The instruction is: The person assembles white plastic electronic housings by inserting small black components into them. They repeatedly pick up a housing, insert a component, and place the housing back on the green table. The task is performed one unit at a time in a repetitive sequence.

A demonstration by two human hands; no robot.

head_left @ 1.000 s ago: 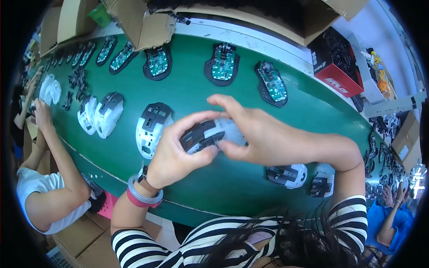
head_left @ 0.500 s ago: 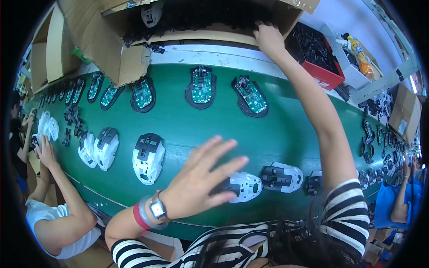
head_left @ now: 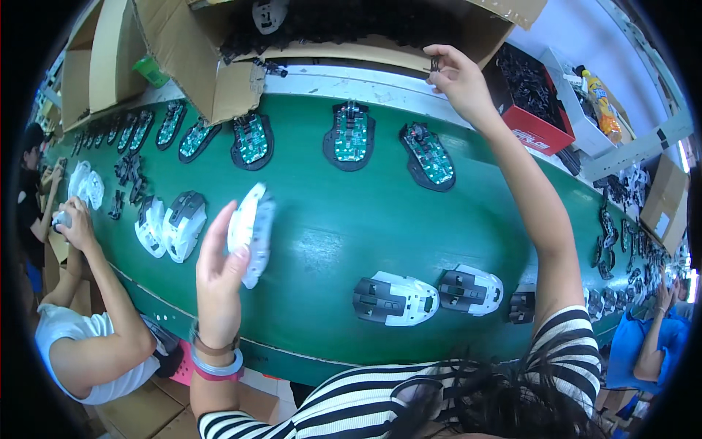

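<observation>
My left hand grips a white mouse top shell, tilted on its side above the green work surface; its dark part is turned away. At the front edge of the large carton, my right hand pinches a small black plastic part. Two more shells, a white-and-dark mouse shell and a similar mouse shell, lie near me. Across the far side sit mouse bases with green circuit boards, among them one mouse base in the middle and another mouse base to its right.
The open cardboard carton of black parts stands at the back. A red box of black parts and an orange drink bottle are at back right. A co-worker's hand works at left; a person in blue sits at right.
My left hand has moved left and picked up the mouse shell from the surface. My right hand has come up out of the carton with a small black part.
</observation>
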